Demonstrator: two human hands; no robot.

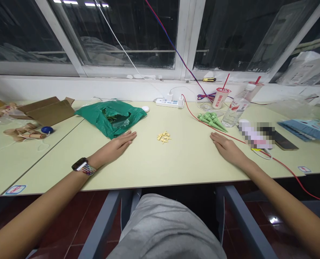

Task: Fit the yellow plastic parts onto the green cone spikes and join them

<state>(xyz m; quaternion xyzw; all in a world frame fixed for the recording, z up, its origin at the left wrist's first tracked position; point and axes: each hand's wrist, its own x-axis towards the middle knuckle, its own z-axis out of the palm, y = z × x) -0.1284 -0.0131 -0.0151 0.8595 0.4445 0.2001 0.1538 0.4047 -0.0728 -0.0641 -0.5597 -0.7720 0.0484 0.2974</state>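
My left hand lies flat and palm down on the pale yellow table, holding nothing, with its fingertips close to a green plastic bag. A small pile of pale yellow pieces sits between my hands, touching neither. My right hand also rests flat and empty on the tabletop. A red wire runs just beyond its fingers, and a bundle of green pointed pieces lies further back. A pixelated blurred object is to the right of my right hand.
A white power strip, a paper cup with a red straw and a plastic water bottle stand at the back by the window. A cardboard box lies at left, and a phone lies at right.
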